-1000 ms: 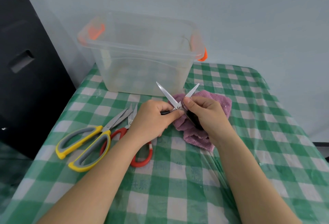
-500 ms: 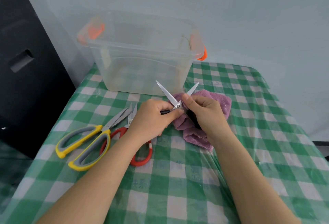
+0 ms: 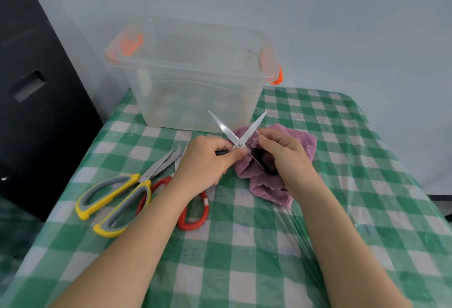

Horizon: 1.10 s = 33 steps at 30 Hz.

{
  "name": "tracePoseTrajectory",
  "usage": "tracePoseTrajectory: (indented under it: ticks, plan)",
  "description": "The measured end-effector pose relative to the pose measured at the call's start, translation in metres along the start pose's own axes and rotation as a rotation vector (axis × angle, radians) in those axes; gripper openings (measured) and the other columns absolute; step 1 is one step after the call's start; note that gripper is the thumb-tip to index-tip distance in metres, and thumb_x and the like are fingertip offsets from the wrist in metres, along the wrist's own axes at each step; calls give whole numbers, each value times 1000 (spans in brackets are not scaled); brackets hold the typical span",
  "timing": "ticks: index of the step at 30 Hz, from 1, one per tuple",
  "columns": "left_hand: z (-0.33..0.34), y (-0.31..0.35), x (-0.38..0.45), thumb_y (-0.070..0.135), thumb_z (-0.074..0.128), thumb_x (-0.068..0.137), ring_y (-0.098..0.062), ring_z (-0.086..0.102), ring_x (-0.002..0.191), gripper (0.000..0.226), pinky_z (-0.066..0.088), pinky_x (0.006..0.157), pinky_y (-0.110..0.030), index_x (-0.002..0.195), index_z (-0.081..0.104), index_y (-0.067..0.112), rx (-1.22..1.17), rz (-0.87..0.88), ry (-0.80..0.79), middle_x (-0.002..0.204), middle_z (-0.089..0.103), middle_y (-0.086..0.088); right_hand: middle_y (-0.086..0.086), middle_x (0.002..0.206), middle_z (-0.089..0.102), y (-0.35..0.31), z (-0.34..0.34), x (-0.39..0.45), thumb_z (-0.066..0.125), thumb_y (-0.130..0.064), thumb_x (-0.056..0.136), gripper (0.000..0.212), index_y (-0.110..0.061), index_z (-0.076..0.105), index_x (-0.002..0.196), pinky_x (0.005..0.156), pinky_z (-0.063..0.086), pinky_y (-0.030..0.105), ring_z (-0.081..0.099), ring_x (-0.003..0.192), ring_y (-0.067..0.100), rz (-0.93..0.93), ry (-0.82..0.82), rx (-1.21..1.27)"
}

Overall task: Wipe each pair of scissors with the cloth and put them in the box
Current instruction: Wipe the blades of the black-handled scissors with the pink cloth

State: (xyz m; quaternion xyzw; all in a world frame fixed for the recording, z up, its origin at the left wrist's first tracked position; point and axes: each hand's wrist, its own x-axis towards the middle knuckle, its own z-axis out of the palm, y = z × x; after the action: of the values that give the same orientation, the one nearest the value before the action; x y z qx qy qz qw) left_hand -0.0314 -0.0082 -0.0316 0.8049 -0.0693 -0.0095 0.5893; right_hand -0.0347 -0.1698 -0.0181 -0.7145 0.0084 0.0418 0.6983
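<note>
Small black-handled scissors [image 3: 236, 131] stand with their blades spread in a V above the purple cloth [image 3: 274, 180]. My left hand [image 3: 208, 161] grips one black handle at the pivot. My right hand [image 3: 286, 156] holds the other handle, pressed down against the cloth. Yellow-and-grey scissors [image 3: 115, 197] and red-handled scissors [image 3: 193, 212] lie on the table at the left, partly under my left forearm. The clear plastic box [image 3: 195, 102] with orange latches stands behind the hands, with its top open.
The table carries a green-and-white checked cloth [image 3: 342, 197] under clear plastic film. A black chair back [image 3: 36, 102] stands off the table's left edge. A pale wall rises close behind the box.
The scissor blades have opened a little wider and my right hand has shifted slightly right along the handle. The other scissors, cloth and box have stayed put.
</note>
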Motion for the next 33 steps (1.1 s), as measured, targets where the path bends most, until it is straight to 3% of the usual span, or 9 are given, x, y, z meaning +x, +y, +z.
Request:
tracePoseTrajectory:
  ticks: [3, 7, 11, 15, 22, 27, 33]
  plan:
    - [0, 0, 0, 30, 73, 85, -10, 34, 30, 19, 26, 37, -17, 75, 73, 14, -19, -7, 7, 37, 43, 6, -3, 79, 73, 4, -2, 4, 61, -9, 93, 11, -14, 63, 101, 72, 55, 28, 67, 74, 12, 7, 115, 25]
    - [0, 0, 0, 27, 72, 86, -11, 33, 30, 20, 26, 36, -17, 77, 74, 9, -43, -11, 14, 39, 43, 4, 4, 78, 66, 4, 0, 5, 62, -2, 89, 15, -16, 60, 87, 69, 48, 33, 59, 73, 21, -20, 205, 80]
    - [0, 1, 1, 25, 71, 86, -11, 33, 31, 21, 26, 36, -18, 77, 73, 6, -66, -9, 7, 40, 42, 1, -5, 68, 64, 0, 1, 4, 58, 2, 89, 19, -17, 59, 83, 58, 47, 21, 57, 59, 10, -49, 193, 114]
    - [0, 1, 0, 27, 71, 86, -12, 33, 31, 23, 26, 36, -19, 76, 73, 5, -63, -7, 11, 41, 43, -1, 4, 76, 63, 1, 2, 1, 56, 3, 88, 21, -16, 63, 88, 59, 46, 21, 55, 70, 17, -130, 205, 25]
    - [0, 3, -2, 26, 72, 86, -13, 33, 32, 22, 26, 37, -18, 76, 73, 7, -73, 1, 10, 40, 42, 0, 3, 86, 71, 7, 5, 4, 74, -16, 84, 12, -15, 68, 95, 69, 49, 13, 65, 76, 5, -240, 219, -188]
    - [-1, 3, 0, 27, 72, 85, -14, 32, 33, 24, 25, 38, -18, 73, 71, 7, -86, -34, 33, 42, 40, 0, -7, 75, 67, 6, -1, 7, 67, -6, 88, 9, -14, 69, 90, 59, 48, 14, 60, 60, 0, -182, 366, -61]
    - [-4, 3, 0, 30, 72, 85, -14, 31, 34, 27, 25, 39, -21, 79, 73, 4, -107, -37, 35, 45, 39, -3, -3, 81, 63, 4, -4, 9, 60, 4, 86, 26, -21, 64, 89, 60, 48, 17, 57, 69, 8, -173, 430, 88]
